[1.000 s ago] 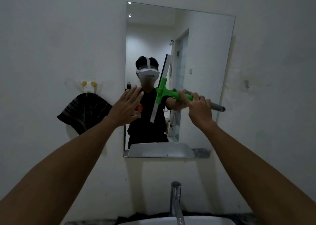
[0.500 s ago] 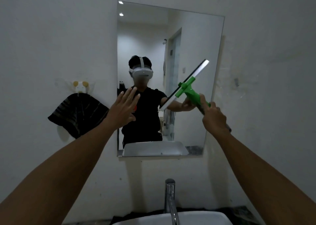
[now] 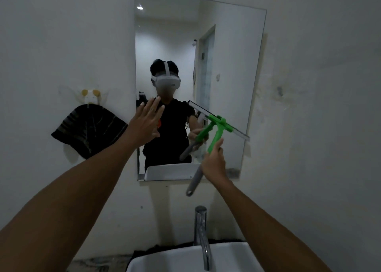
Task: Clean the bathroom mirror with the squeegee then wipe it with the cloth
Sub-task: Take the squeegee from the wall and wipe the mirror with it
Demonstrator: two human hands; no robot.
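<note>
The right hand (image 3: 214,164) is gripping the squeegee (image 3: 216,135) by its handle, with the fingers closed around the place where the green part is meeting the grey part. The grey end of the handle is pointing down toward 7 o'clock, below the mirror's bottom edge, and the green neck is rising toward 1 o'clock to the blade. The blade is lying against the mirror (image 3: 233,55) in its lower right area, slanting from 10 o'clock to 4 o'clock, and its lower end is reaching almost to the right edge of the glass. The left hand (image 3: 146,123) is open, with the fingers spread and pointing up toward 1 o'clock, and it is holding nothing; it is staying over the left edge of the mirror, but I cannot tell if it is touching the glass. A dark striped cloth (image 3: 88,129) is hanging from a hook (image 3: 90,96) on the wall at 9 o'clock from the mirror, well apart from both hands. Below, at 6 o'clock, a metal tap (image 3: 203,236) is standing behind the white sink (image 3: 233,257).
</note>
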